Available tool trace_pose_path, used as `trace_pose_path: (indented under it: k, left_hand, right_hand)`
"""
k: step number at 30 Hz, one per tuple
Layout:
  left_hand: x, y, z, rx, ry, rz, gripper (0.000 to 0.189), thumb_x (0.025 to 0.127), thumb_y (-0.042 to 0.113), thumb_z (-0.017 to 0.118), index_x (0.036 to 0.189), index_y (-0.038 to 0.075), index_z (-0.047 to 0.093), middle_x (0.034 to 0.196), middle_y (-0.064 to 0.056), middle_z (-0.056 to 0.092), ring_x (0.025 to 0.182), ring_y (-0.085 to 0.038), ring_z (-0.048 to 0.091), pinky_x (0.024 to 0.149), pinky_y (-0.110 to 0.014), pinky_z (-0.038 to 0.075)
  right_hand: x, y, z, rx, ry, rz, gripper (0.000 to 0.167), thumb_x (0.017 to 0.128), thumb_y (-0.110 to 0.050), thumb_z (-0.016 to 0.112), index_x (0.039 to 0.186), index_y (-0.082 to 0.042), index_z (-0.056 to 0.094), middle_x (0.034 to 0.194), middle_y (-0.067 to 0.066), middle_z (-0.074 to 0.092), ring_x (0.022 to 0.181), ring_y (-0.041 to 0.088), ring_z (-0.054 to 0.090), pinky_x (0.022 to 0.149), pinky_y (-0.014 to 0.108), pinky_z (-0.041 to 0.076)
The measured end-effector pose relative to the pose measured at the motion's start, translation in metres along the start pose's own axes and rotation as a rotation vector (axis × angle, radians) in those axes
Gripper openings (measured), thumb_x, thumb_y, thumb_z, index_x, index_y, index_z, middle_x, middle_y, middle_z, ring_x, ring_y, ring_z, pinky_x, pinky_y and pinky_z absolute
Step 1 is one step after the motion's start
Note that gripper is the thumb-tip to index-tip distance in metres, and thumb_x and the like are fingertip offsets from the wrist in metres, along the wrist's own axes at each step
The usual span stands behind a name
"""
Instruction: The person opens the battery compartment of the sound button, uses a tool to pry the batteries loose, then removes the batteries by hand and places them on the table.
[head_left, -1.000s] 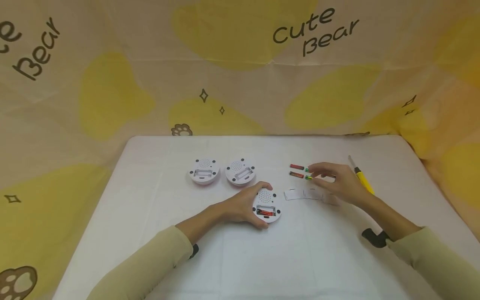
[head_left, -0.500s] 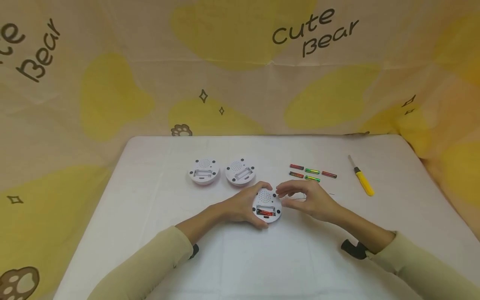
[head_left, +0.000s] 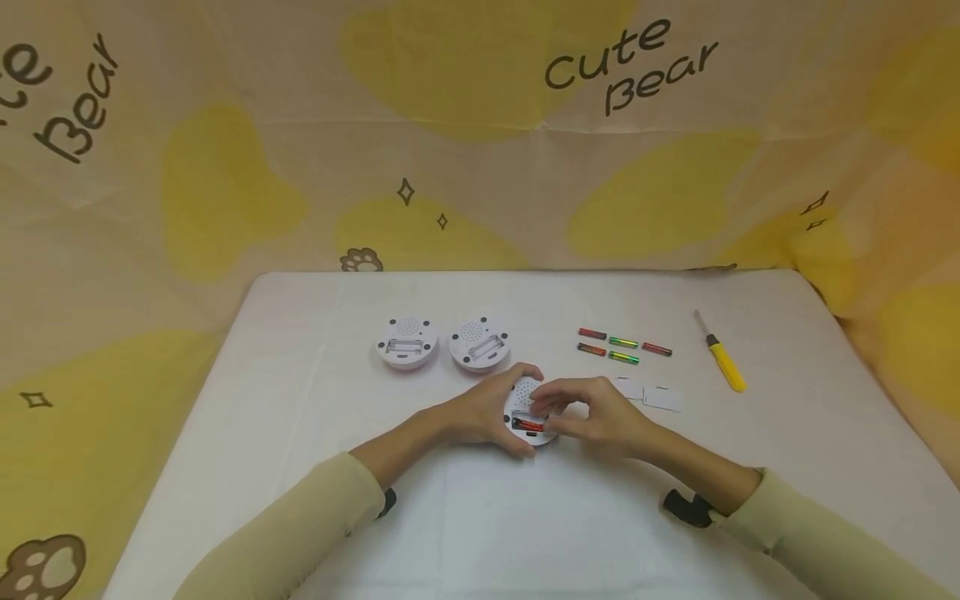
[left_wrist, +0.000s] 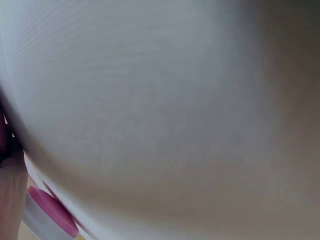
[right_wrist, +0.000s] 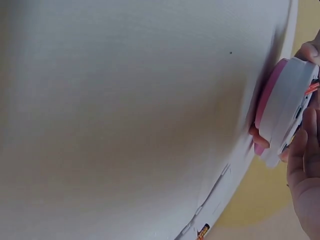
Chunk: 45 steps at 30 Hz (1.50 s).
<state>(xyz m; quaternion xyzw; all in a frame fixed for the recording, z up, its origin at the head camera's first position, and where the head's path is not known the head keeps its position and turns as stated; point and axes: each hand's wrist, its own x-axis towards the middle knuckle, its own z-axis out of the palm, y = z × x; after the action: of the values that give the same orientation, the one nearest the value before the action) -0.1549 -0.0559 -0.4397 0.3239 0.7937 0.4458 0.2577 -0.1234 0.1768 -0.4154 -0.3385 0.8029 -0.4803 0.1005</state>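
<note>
My left hand (head_left: 483, 408) grips a round white device (head_left: 525, 392) with a pink lower part, its underside facing up. One red battery (head_left: 527, 425) lies in its battery compartment. Over the device's right side is my right hand (head_left: 600, 417), its thumb and fingers bent together at the compartment. They appear to pinch a small battery, of which only a yellowish bit shows between the fingertips in the right wrist view. That view also shows the device (right_wrist: 287, 100) from the side with its pink edge. The left wrist view shows mostly blurred tablecloth.
Two more white devices (head_left: 407, 342) with vacant battery compartments stand behind. Several red and green batteries (head_left: 624, 342) lie at the back right, with white covers (head_left: 662, 398) in front of them. A yellow-handled screwdriver (head_left: 724, 362) lies farther right on the white table (head_left: 315, 525).
My right hand has come left and toward me from the loose batteries to the device's compartment, uncovering the batteries and some covers. My left hand keeps its grip on the device.
</note>
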Motion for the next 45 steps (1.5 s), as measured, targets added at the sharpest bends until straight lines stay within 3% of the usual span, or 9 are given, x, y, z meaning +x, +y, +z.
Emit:
trace_pose_path:
  k: [9,19,27,36,45]
  left_hand:
    - [0.0,-0.002,0.001,-0.008,0.006,0.027,0.094,0.065,0.028,0.095,0.139,0.016,0.039,0.12,0.008,0.058,0.11,-0.007,0.053,0.102,-0.028,0.038]
    - [0.001,-0.004,0.001,-0.016,0.005,0.038,0.094,0.065,0.028,0.094,0.139,0.015,0.039,0.119,0.007,0.058,0.109,-0.009,0.053,0.099,-0.027,0.04]
    - [0.001,-0.005,0.002,0.004,0.009,0.034,0.094,0.065,0.031,0.094,0.139,0.017,0.039,0.121,0.007,0.057,0.111,-0.008,0.053,0.101,-0.028,0.039]
    - [-0.001,-0.001,0.001,-0.017,0.001,0.017,0.094,0.065,0.024,0.095,0.14,0.018,0.038,0.123,0.008,0.057,0.116,-0.007,0.051,0.106,-0.029,0.036]
    - [0.0,-0.001,0.001,0.002,0.008,0.026,0.092,0.065,0.023,0.094,0.138,0.019,0.039,0.12,0.009,0.058,0.112,-0.006,0.053,0.104,-0.027,0.037]
  right_hand:
    - [0.003,0.001,0.008,-0.055,-0.006,-0.082,0.035,0.082,-0.003,0.08,0.116,-0.005,0.071,0.103,0.002,0.074,0.086,0.015,0.068,0.079,0.034,0.055]
    - [0.005,0.001,0.012,-0.142,-0.03,-0.101,0.033,0.083,-0.001,0.078,0.115,-0.005,0.071,0.103,0.0,0.074,0.088,0.009,0.066,0.079,0.03,0.054]
    - [0.005,0.0,0.014,-0.156,-0.029,-0.115,0.032,0.083,-0.002,0.078,0.114,-0.006,0.071,0.104,-0.001,0.073,0.088,0.012,0.066,0.08,0.028,0.052]
    - [0.006,-0.002,0.016,-0.19,-0.031,-0.071,0.032,0.083,-0.005,0.079,0.114,-0.007,0.072,0.105,-0.003,0.073,0.088,0.011,0.065,0.08,0.027,0.052]
    - [0.011,-0.004,0.019,-0.175,-0.03,-0.027,0.027,0.084,-0.005,0.078,0.11,-0.007,0.073,0.095,-0.006,0.071,0.083,0.006,0.062,0.073,0.026,0.052]
